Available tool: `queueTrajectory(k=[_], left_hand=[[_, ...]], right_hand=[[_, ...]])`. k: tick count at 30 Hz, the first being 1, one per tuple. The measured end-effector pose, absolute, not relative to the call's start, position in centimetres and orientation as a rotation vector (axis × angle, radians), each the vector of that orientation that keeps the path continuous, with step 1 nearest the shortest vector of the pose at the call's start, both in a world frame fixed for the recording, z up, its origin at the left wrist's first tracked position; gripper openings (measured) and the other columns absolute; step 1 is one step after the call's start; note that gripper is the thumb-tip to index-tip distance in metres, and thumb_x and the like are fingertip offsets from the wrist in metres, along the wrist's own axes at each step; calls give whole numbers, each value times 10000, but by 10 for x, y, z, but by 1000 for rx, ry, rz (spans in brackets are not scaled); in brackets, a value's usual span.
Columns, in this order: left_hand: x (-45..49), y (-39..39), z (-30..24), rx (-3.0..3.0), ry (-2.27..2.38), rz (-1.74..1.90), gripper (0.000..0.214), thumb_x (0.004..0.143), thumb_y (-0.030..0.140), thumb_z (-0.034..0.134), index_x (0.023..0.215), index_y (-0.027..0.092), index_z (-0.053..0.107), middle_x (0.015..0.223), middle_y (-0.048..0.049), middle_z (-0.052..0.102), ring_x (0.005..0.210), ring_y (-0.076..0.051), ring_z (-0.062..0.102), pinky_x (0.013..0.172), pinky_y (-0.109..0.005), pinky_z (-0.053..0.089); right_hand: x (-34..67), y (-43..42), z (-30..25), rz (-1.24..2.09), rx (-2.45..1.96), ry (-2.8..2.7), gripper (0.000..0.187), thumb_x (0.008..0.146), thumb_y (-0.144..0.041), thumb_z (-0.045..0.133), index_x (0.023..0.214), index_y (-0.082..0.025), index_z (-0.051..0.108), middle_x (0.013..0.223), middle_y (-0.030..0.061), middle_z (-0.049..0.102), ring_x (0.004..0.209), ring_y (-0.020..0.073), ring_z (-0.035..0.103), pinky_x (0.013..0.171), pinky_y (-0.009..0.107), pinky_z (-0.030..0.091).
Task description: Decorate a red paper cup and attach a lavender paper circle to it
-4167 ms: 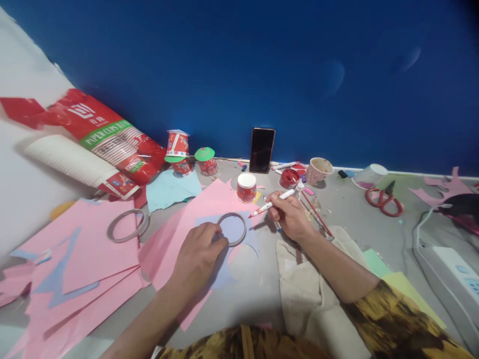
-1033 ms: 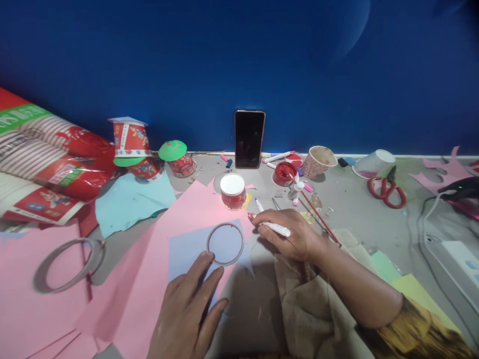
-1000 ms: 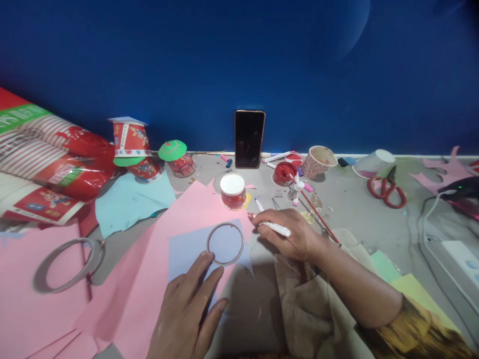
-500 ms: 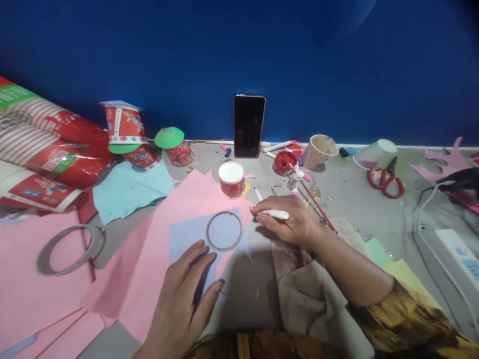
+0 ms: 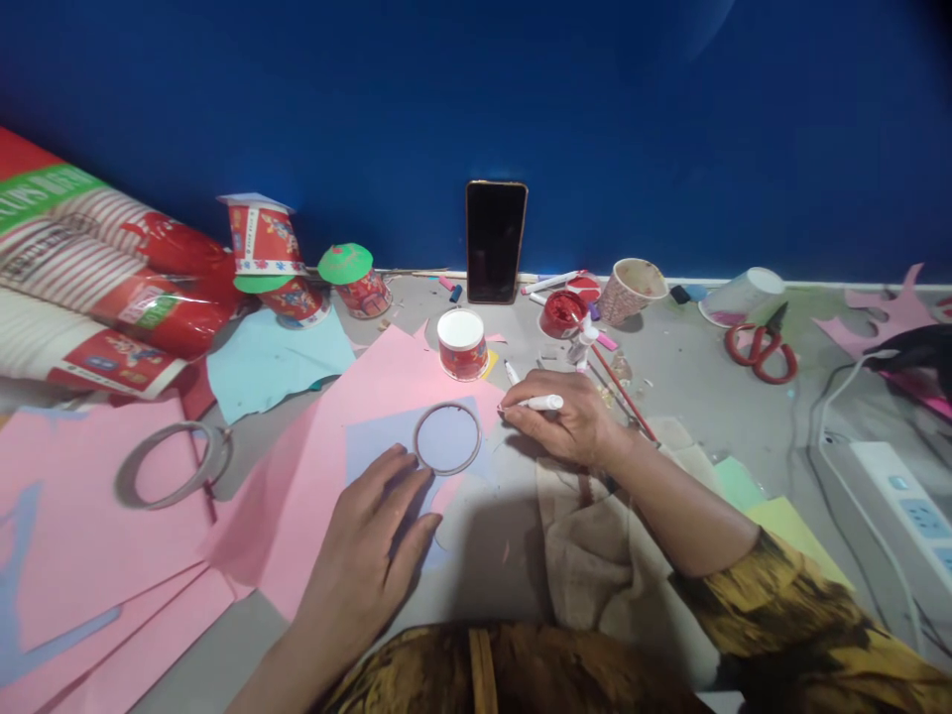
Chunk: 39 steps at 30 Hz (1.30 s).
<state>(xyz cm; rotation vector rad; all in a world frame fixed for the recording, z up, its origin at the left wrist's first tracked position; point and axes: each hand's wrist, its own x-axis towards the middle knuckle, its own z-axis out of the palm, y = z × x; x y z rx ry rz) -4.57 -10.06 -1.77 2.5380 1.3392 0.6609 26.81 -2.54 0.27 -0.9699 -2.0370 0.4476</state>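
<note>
My left hand [image 5: 387,531] lies with fingers spread on a sheet of light blue paper [image 5: 379,444], its fingertips at the lower left of a thin ring [image 5: 480,438]. The ring rests flat on that paper, which lies over larger pink paper [image 5: 319,476]. To the right, my right hand [image 5: 561,416] is closed around a white marker pen [image 5: 546,403]; its tip end is near the paper's right side, and I cannot tell if it touches. A short red-patterned paper cup [image 5: 462,357] stands just beyond the ring.
A phone [image 5: 495,243] leans against the blue wall. Decorated cups [image 5: 266,243] and bagged paper cups [image 5: 149,288] stand at left, near a tape roll [image 5: 128,476]. Red-handled scissors [image 5: 760,354], a cloth [image 5: 602,565] and a power strip [image 5: 907,501] lie at right.
The view has shifted slightly, so the whole scene sits a little differently in it. Both hands keep nearly the same places beside the ring; the right still grips the marker pen.
</note>
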Motion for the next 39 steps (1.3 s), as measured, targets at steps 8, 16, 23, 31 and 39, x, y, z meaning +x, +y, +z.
queueTrajectory(k=[8, 16, 23, 31, 39], left_hand=[[-42, -101, -24, 2586, 1365, 621, 419, 1089, 393, 614, 1487, 260, 627, 1535, -179, 607, 1334, -368, 683, 1043, -511, 631], [-40, -102, -30, 2697, 1316, 671, 404, 1101, 335, 578, 1487, 219, 604, 1530, -203, 616, 1340, -374, 664, 1005, -511, 625], [-34, -101, -31, 2682, 1352, 760, 354, 1063, 200, 572, 1406, 239, 651, 1473, -180, 688, 1295, -349, 704, 941, -469, 643], [-35, -104, -37, 2593, 1338, 851, 366, 1041, 165, 606, 1400, 224, 650, 1438, -187, 727, 1343, -386, 703, 947, -505, 652], [-37, -101, -38, 2626, 1312, 830, 368, 1060, 192, 590, 1425, 220, 633, 1468, -203, 705, 1324, -403, 713, 930, -516, 648]], right_hand=[[266, -28, 3, 495, -1190, -1947, 206, 1053, -387, 642, 975, -226, 746, 847, 31, 811, 688, 167, 719, 675, 269, 517], [261, -29, 6, 454, -1142, -1933, 275, 1087, -417, 608, 943, -228, 745, 795, 30, 808, 654, 155, 728, 629, 253, 508], [258, -38, 16, 587, -1181, -1934, 144, 1070, -322, 619, 1050, -234, 731, 774, 9, 803, 573, 155, 703, 604, 260, 549], [259, -39, 45, 348, -1231, -1921, 100, 1021, -278, 666, 963, -258, 745, 745, 14, 800, 603, 184, 740, 580, 275, 567], [255, -49, 36, 394, -1341, -1759, 124, 1007, -284, 657, 917, -249, 735, 639, -16, 743, 514, 163, 685, 537, 269, 541]])
